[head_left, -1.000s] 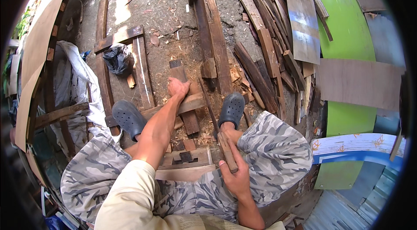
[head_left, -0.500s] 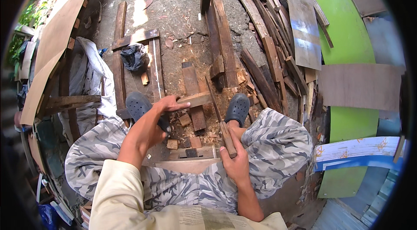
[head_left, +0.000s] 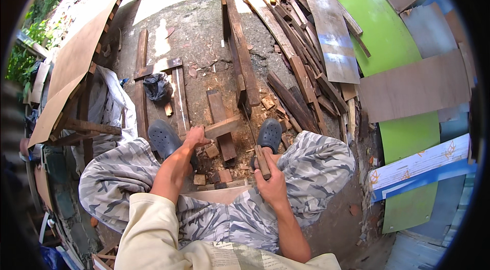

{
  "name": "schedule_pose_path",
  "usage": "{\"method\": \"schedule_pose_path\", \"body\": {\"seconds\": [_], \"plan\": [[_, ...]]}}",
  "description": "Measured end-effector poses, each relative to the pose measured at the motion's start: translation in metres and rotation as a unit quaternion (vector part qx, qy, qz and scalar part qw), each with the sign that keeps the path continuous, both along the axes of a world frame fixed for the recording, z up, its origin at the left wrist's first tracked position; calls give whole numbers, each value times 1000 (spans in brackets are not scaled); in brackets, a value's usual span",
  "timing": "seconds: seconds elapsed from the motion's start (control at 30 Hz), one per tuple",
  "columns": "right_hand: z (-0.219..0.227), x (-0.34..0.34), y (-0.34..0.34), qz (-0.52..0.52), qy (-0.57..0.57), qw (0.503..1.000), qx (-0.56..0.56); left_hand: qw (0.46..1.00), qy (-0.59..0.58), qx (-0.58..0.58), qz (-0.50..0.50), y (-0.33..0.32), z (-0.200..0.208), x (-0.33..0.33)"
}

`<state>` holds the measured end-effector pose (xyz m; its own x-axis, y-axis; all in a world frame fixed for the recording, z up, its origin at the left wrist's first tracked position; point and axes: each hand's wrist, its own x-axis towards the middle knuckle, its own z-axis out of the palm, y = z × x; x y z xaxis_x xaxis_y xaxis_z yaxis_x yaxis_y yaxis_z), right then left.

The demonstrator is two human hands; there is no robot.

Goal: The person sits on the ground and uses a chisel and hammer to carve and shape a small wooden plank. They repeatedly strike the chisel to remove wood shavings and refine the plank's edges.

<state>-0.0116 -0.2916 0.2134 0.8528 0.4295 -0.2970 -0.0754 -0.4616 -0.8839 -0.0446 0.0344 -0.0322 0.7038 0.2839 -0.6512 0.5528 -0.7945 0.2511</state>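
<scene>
My left hand (head_left: pixel 195 137) grips the left end of a short light-brown wooden block (head_left: pixel 223 126). That block lies crosswise over a darker plank (head_left: pixel 218 106) on the ground between my feet. In my right hand (head_left: pixel 272 184) is the wooden handle (head_left: pixel 262 161) of a handsaw, its fingers closed around it. The narrow saw blade (head_left: pixel 251 126) points away from me, just beyond the block's right end. Whether its teeth touch the wood I cannot tell.
Small offcuts (head_left: pixel 212 151) and sawdust lie around the plank. A long upright beam (head_left: pixel 240 50) stretches away ahead. Scrap timber (head_left: pixel 301 66) and green sheets (head_left: pixel 372 25) line the right. A black plastic bag (head_left: pixel 157 88) sits on a wooden frame at left, near a panel-topped bench (head_left: pixel 76 71).
The whole view has shifted. My left fingers have curled closer around the block's end, where the thumb was stretched along it. The saw still points away in my right hand.
</scene>
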Motion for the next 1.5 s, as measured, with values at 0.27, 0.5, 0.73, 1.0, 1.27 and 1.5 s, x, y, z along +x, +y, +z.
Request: {"method": "schedule_pose_path", "body": {"seconds": [0.27, 0.5, 0.73, 1.0, 1.27, 1.5], "plan": [[-7, -8, -7, 22, -17, 999, -19, 1000, -9, 7, -1, -10, -12, 18], [21, -16, 5, 42, 34, 997, -47, 1000, -12, -22, 5, 1, -22, 13], [37, -40, 15, 55, 26, 994, -87, 996, -85, -18, 16, -7, -20, 6], [43, -51, 33, 75, 46, 983, -162, 993, -113, -8, 23, -9, -25, 3], [-12, 10, 94, 86, 27, 982, -164, 995, -99, 7, 7, -9, -24, 1], [22, -19, 68, 93, -4, 985, -147, 990, -132, 40, -6, -15, -23, -2]]}}
